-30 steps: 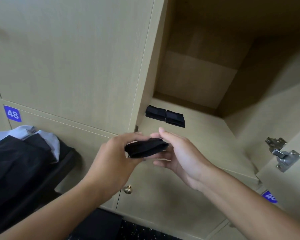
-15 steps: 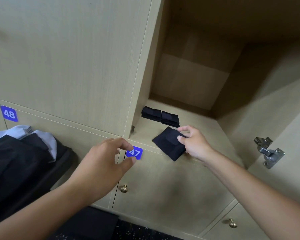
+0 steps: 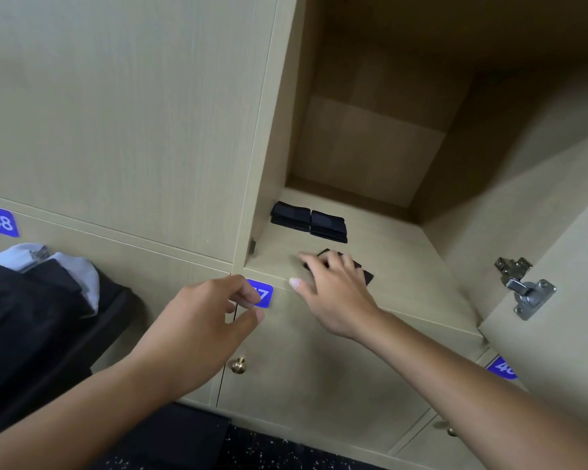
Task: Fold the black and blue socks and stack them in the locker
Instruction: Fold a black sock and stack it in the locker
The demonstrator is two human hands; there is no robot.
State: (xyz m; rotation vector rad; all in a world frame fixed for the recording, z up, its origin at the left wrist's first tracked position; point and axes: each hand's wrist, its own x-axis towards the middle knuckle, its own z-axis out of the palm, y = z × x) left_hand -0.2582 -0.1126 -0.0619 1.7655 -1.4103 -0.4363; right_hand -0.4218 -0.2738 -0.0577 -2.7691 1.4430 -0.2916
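Note:
The open locker has a pale wooden floor (image 3: 404, 262). Two folded black socks lie side by side at its back left: one (image 3: 291, 216) on the left, one (image 3: 329, 226) on the right. Near the front edge lies a third folded dark sock (image 3: 364, 273), mostly hidden under my right hand (image 3: 333, 290), which rests flat on it with fingers spread. My left hand (image 3: 201, 330) hovers below the locker's front edge, fingers loosely curled, holding nothing, partly covering the blue number tag (image 3: 263, 293).
The locker door stands open at the right, with a metal hinge (image 3: 523, 288) on it. A pile of dark and light blue clothes (image 3: 31, 300) lies at the left. Closed locker doors with brass knobs (image 3: 238, 365) sit below.
The folded sock went from both hands onto the locker floor. My right hand has flattened over it. My left hand let go and dropped below the locker's edge.

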